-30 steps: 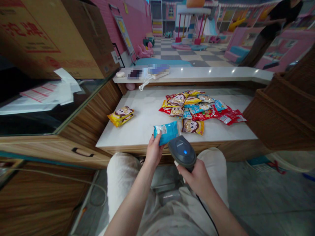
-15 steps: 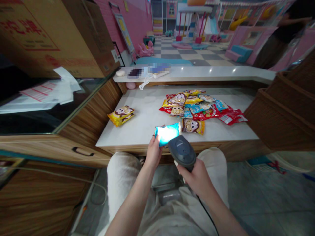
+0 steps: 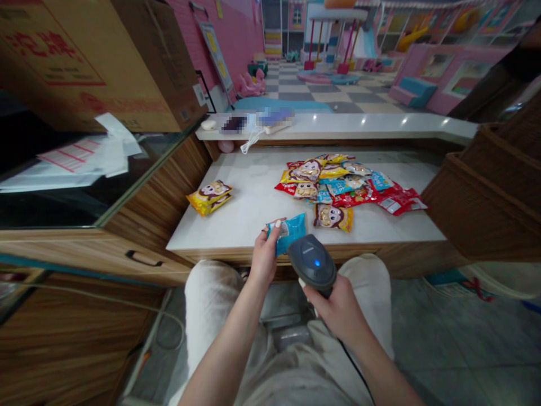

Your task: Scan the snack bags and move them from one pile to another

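Note:
A small blue snack bag [image 3: 292,230] is pinched in my left hand [image 3: 266,254], just over the front edge of the white desk [image 3: 249,217]. My right hand [image 3: 338,304] grips a dark grey barcode scanner [image 3: 311,262] by its handle, and a blue light glows on its top. The scanner's head points at the blue bag from close by. Just beyond it a yellow snack bag [image 3: 333,217] with a monkey face lies alone. Behind that is a heap of red, yellow and blue snack bags [image 3: 338,180]. Yellow snack bags [image 3: 209,197] lie stacked on the left.
A raised white ledge [image 3: 338,127] runs along the back, bearing a blurred phone-like item and a white cable [image 3: 252,140]. A cardboard box [image 3: 127,67] and papers [image 3: 105,152] sit on the left counter. Brown woven baskets [image 3: 477,192] stand at right. A person [image 3: 499,73] is partly visible far right.
The bright light that washed over the blue bag is gone, and a blue light now shows on the scanner. Both hands have hardly moved. The person at far right has shifted.

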A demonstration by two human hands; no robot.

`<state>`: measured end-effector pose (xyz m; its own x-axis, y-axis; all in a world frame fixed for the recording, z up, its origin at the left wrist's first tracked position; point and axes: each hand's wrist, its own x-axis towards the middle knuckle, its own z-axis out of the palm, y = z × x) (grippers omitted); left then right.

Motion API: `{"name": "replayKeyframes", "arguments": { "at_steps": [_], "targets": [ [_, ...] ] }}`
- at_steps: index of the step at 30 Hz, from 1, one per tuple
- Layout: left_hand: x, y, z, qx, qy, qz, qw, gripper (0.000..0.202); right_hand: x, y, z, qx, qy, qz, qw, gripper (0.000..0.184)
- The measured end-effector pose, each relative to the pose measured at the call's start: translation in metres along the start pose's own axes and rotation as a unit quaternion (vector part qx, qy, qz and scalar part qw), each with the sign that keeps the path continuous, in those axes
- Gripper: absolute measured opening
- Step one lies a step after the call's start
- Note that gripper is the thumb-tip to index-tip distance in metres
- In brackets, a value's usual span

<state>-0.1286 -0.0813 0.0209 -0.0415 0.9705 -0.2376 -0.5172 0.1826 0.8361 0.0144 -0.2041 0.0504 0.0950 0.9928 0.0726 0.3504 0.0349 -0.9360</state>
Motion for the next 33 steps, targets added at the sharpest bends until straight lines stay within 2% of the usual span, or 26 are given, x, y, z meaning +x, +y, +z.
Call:
{"name": "replayKeyframes", "arguments": {
  "at_steps": [4, 9, 15, 27, 33],
  "targets": [
    [0.0034, -0.0073, -0.0007, 0.01, 0.028, 0.036, 0.999, 0.066, 0.0001, -0.0004, 0.0021, -0.006, -0.002, 0.005, 1.0, 0.02],
    [0.0038, -0.0114, -0.0045, 0.039, 0.026, 0.063, 0.997, 0.065, 0.0004, -0.003, 0.0039, -0.005, -0.015, 0.02, 1.0, 0.019],
    [0.0036, -0.0113, -0.0069, 0.054, 0.027, 0.07, 0.996, 0.067, 0.0004, -0.0063, 0.005, -0.004, -0.018, 0.013, 1.0, 0.019],
    [0.0005, -0.0064, -0.0003, 0.032, 0.013, 0.081, 0.996, 0.062, 0.0012, -0.008, 0.0046, -0.018, -0.017, 0.001, 1.0, 0.018],
    [0.0027, -0.0081, -0.0019, 0.04, 0.038, 0.054, 0.997, 0.063, 0.0033, -0.008, 0.0058, 0.0, -0.015, 0.012, 1.0, 0.016]
  ]
}}
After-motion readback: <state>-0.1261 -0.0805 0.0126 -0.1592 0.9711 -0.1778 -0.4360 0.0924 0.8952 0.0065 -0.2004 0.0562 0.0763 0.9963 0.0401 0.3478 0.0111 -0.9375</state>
